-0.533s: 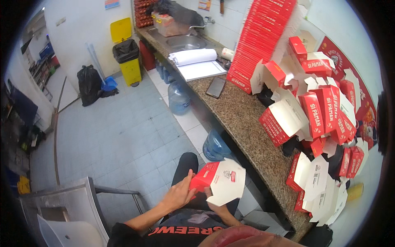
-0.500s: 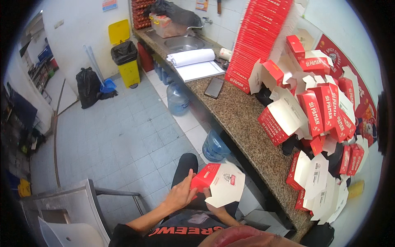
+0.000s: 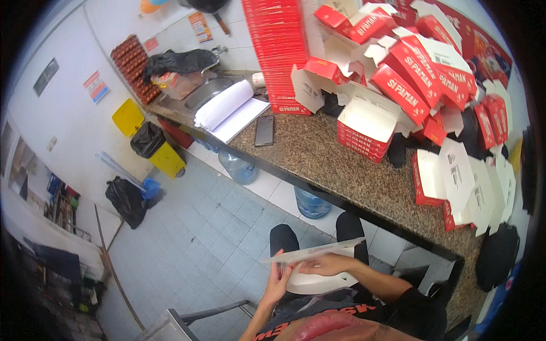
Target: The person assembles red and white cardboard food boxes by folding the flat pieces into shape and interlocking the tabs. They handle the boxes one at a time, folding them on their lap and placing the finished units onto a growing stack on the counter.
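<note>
Over my lap I hold a flat white carton blank, its upper flap seen edge-on. My left hand grips its left end from below. Reaching across from the right, my right hand has its fingers pinched on the upper flap. Both hands sit close together in front of the granite counter. On the counter lies a heap of folded red and white boxes, next to a tall stack of flat red cartons.
A dark phone and an open white pad lie on the counter's left part. Two water bottles stand under it. A yellow bin, black bags and a metal chair frame stand on the tiled floor.
The carton in my hands showed its red outside and stood half open; now it lies flatter with its white side up. My head has turned toward the counter.
</note>
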Tool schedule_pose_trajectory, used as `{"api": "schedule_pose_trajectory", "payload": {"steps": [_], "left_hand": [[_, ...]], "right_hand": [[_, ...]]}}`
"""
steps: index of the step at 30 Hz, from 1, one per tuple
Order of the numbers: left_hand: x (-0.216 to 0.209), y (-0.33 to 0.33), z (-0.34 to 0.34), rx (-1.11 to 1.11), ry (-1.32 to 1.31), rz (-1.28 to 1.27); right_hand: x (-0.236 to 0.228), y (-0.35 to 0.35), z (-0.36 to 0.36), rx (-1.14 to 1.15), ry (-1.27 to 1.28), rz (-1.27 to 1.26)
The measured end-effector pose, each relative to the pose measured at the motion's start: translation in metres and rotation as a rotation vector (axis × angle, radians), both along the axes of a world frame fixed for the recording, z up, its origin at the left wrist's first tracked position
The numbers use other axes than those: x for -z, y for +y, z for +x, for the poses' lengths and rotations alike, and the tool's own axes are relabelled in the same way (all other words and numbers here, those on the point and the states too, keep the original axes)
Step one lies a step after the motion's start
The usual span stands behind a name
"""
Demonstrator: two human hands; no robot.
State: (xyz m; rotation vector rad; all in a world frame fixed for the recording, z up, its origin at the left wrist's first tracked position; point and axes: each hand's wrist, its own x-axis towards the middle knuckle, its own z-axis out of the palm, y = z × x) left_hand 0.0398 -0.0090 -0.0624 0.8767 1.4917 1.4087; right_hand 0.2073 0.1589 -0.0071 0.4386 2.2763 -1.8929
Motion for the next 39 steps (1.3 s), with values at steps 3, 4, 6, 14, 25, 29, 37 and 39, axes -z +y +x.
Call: {"api": "schedule_pose_trajectory", "payload": {"steps": [3, 4, 6, 14, 25, 29, 37, 39], "left_hand": [[0.014, -0.013, -0.006, 0.057, -0.329, -0.273], [0.026, -0.019, -0.008, 0.05, -0.433, -0.366], [0.05, -0.028, -0.013, 0.112, -0.623, -0.456], [0.104, -0.002, -0.03, 0.39, -1.18, -0.434], [-0.089, 0.049, -0.015, 0.467, 0.28, 0.173], [-0.11, 0.037, -0.013, 0.555, 0.104, -0.009], [-0.093, 0.009, -0.015, 0.879, -0.567, -0.08], [-0.1, 0.018, -0.004, 0.911, -0.179, -0.197]], "right_hand": [[-0.041, 0.016, 0.03, -0.091, 0.156, 0.255], [-0.047, 0.021, 0.044, -0.098, 0.136, 0.355], [-0.047, 0.035, 0.075, -0.123, 0.111, 0.574], [-0.025, 0.026, 0.119, -0.099, 0.102, 0.991], [-0.058, 0.009, 0.071, -0.13, 0.264, 0.433], [-0.066, 0.012, 0.067, -0.118, 0.222, 0.388], [-0.075, 0.001, 0.04, -0.376, 0.134, 0.703], [-0.068, -0.008, 0.03, -0.304, 0.372, 0.841]]}}
